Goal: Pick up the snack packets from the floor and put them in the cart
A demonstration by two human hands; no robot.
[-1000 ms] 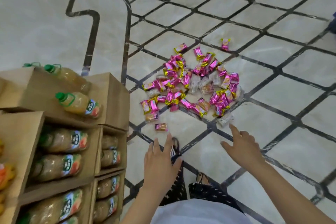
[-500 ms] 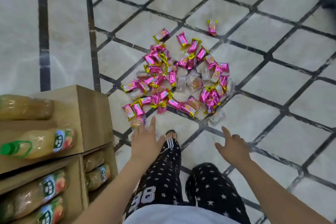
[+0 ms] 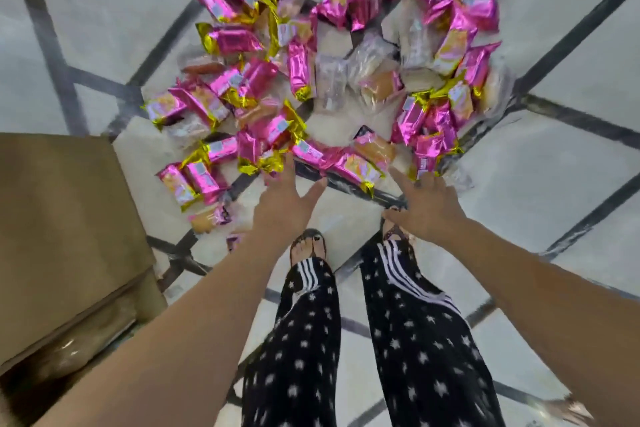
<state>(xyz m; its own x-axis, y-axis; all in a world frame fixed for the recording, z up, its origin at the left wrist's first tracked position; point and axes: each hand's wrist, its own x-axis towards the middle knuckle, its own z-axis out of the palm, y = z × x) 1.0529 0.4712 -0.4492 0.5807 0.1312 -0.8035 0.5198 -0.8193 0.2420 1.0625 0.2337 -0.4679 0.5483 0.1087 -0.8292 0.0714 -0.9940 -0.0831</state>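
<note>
Reaching down and forward with the left hand (image 3: 284, 204) and right hand (image 3: 426, 204), both spread open, fingers straight, holding nothing. Facing a heap of pink-and-gold snack packets (image 3: 301, 69) strewn on the tiled floor (image 3: 104, 10), straight ahead and just beyond both hands. Scattered at every angle, so no single long axis. Roughly level in reach, with the right hand overlapping the nearest wrappers; touching or not, too blurred to tell. Brown cardboard shelf (image 3: 62, 218) off to the left
</note>
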